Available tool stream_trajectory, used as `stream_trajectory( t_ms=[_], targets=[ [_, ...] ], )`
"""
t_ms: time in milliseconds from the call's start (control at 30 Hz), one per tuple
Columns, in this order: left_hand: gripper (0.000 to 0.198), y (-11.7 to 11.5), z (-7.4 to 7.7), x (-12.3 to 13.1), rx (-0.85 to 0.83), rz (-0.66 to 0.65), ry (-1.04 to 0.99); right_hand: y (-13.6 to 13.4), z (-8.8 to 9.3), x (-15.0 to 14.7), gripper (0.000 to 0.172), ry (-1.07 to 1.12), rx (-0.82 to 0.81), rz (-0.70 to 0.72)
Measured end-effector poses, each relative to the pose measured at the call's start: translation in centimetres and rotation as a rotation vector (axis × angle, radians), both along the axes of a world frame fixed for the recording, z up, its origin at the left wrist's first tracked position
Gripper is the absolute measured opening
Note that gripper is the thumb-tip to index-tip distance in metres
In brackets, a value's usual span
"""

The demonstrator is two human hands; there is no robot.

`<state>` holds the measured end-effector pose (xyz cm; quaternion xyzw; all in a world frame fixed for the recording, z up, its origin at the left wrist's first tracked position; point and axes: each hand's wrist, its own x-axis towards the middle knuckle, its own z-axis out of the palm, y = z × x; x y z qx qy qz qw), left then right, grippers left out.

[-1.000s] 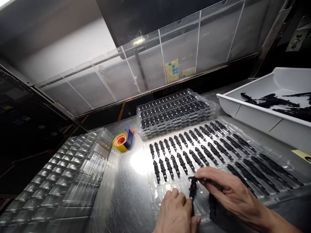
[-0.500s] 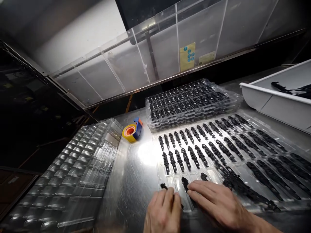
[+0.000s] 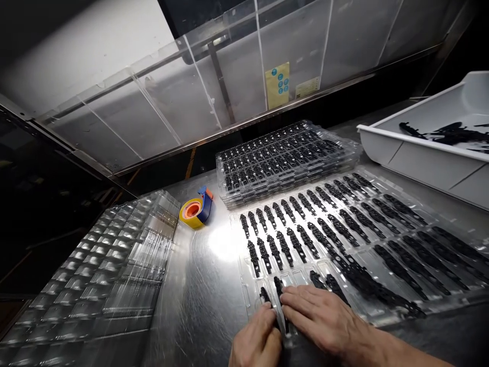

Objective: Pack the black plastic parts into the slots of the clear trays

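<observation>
A clear plastic tray (image 3: 301, 277) with rows of slender black plastic parts lies before me on the metal table. In its nearest row, my left hand (image 3: 256, 336) has its fingers closed around a black plastic part (image 3: 264, 294) at the left end. My right hand (image 3: 321, 315) is beside it, fingers together, pressing on another black plastic part (image 3: 278, 290); the fingers partly cover that part. Further right in this row, more black parts show past my right hand. A loose heap of black parts (image 3: 367, 285) lies across the tray's middle.
Behind the tray stands a stack of filled clear trays (image 3: 282, 178). On the left is a tall stack of clear trays (image 3: 126, 270), with a tape dispenser (image 3: 195, 210) near it. A white bin (image 3: 416, 158) holding black parts is at the right.
The view has shifted, so the table things appear further left. Both hands stay over the near row; the left hand's black part now lies along its slot. Another part shows beside the right hand.
</observation>
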<state>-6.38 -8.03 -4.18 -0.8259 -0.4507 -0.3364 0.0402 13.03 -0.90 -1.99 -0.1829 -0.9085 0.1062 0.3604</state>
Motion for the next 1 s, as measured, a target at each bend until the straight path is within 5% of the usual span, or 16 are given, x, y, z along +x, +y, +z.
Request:
stream_trajectory(
  t_ms=[100, 333, 467, 600, 733, 1000],
  targets=[
    [0.026, -0.4, 0.1, -0.1, -0.139, 0.055, -0.031, -0.2, -0.3, 0.0, 0.030, -0.032, -0.022, 0.007],
    [0.024, -1.1, -0.6, 1.0, -0.067, 0.317, -0.047, -1.0, -1.6, -0.3, 0.023, -0.196, -0.036, -0.154],
    [0.024, -1.2, -0.9, 1.7, -0.089, 0.362, -0.076, -0.9, -0.8, 0.4, 0.026, -0.228, -0.011, -0.183],
    [0.023, -0.8, 0.2, 2.7, -0.069, 0.346, -0.124, -0.5, 0.8, 4.1, 0.031, -0.239, -0.105, -0.247],
    [0.024, 1.3, 1.8, 5.4, -0.098, 0.249, -0.177, 0.3, 1.8, 8.2, 0.040, -0.281, -0.193, -0.290],
    [0.018, 4.4, 2.0, 11.7, -0.400, 0.345, 0.041, 0.3, 1.9, 10.5, 0.048, -0.414, -0.253, -0.181]
  ],
)
